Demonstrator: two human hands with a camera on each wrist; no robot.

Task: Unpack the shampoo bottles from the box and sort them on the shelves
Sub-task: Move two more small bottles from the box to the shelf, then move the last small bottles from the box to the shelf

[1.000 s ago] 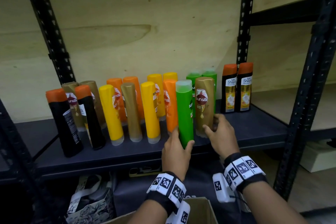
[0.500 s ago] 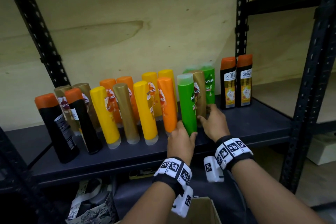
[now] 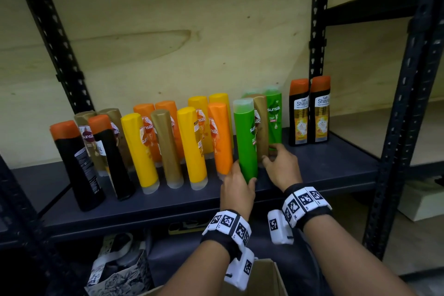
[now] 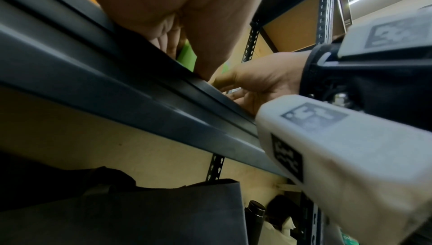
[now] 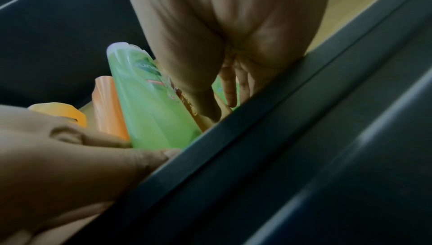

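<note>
Both hands on bottles at the near edge of the dark shelf (image 3: 324,166).

Nearest, a cardboard box (image 3: 264,279) flap sits below the wrists. The left hand (image 3: 236,184) pinches the base of the front green bottle (image 3: 245,137) between thumb and fingers; just right, the right hand (image 3: 281,168) curls its fingers round the gold bottle (image 3: 262,127) behind it. Farther back stand orange and yellow bottles to the left and two black bottles (image 3: 310,110) to the right.

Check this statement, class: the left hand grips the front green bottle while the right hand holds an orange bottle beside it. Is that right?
Not quite. The left hand does grip the front green bottle, but the right hand holds a gold bottle, not an orange one, as the head view shows.
</note>
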